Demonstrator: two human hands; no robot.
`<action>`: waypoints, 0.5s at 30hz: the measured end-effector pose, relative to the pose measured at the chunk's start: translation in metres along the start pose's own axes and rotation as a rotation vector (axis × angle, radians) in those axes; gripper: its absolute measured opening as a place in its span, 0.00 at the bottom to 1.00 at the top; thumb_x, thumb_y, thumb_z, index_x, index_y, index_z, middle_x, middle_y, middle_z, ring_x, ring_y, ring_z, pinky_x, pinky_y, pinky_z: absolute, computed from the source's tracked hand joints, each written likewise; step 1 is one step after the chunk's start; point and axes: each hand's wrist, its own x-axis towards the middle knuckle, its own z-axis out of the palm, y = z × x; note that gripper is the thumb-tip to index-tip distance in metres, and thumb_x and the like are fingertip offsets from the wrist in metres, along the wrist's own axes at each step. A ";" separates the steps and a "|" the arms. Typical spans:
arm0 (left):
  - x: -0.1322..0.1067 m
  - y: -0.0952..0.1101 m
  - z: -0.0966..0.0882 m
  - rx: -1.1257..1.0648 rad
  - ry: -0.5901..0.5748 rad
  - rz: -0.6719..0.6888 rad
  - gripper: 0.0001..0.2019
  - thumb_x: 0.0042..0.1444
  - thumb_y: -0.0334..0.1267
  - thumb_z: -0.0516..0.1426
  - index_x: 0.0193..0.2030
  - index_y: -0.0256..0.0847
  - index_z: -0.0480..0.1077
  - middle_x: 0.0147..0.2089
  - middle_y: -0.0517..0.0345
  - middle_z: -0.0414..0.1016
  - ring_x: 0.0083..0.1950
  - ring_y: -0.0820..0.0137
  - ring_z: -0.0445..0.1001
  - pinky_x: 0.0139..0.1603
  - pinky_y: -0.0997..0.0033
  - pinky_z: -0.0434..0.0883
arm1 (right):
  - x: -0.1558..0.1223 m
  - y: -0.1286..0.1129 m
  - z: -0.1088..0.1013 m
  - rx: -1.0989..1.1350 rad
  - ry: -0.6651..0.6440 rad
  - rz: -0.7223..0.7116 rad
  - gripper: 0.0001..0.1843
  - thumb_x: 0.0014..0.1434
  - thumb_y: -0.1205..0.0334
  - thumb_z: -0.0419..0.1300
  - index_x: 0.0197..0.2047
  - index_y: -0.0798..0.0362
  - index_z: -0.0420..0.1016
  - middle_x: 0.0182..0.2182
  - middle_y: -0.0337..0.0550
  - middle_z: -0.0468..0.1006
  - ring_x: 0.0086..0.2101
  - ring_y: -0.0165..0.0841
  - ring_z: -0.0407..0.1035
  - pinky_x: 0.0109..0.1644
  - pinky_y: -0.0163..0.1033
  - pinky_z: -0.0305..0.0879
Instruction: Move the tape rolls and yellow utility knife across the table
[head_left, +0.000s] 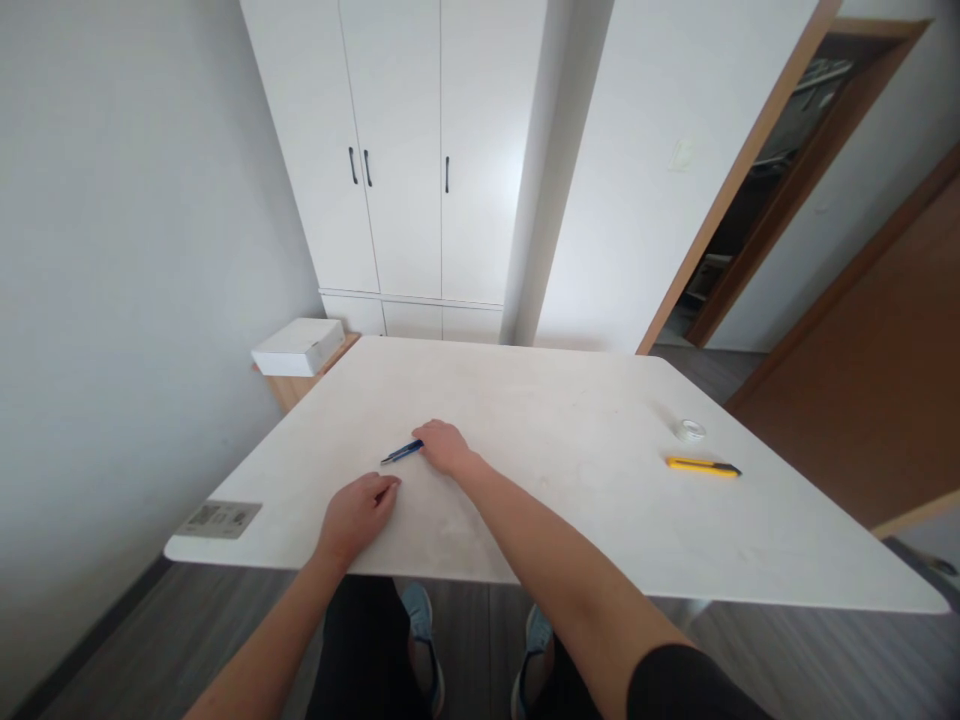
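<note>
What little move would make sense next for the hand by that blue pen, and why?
Probably closing the fingers around the blue pen and lifting it: the right hand already touches its near end, it lies flat on the table, and the left hand rests empty beside it.

The broad white surface (pixel 570 480) looks smooth and matt, like stone or laminate. The slim blue pen (pixel 401 452) at its ten o'clock has a glossy plastic barrel. At three o'clock, the yellow utility knife (pixel 701 466) looks like shiny plastic, and the small clear tape roll (pixel 690 430) glistens. The grey plank floor (pixel 810 660) looks like matt wood.
</note>
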 end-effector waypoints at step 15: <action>0.003 -0.007 0.007 0.037 -0.014 -0.020 0.26 0.67 0.50 0.43 0.44 0.44 0.81 0.47 0.52 0.83 0.49 0.61 0.78 0.50 0.66 0.68 | -0.348 0.181 -0.060 -0.105 0.298 0.706 0.17 0.62 0.66 0.56 0.49 0.48 0.83 0.48 0.51 0.83 0.51 0.46 0.77 0.60 0.48 0.71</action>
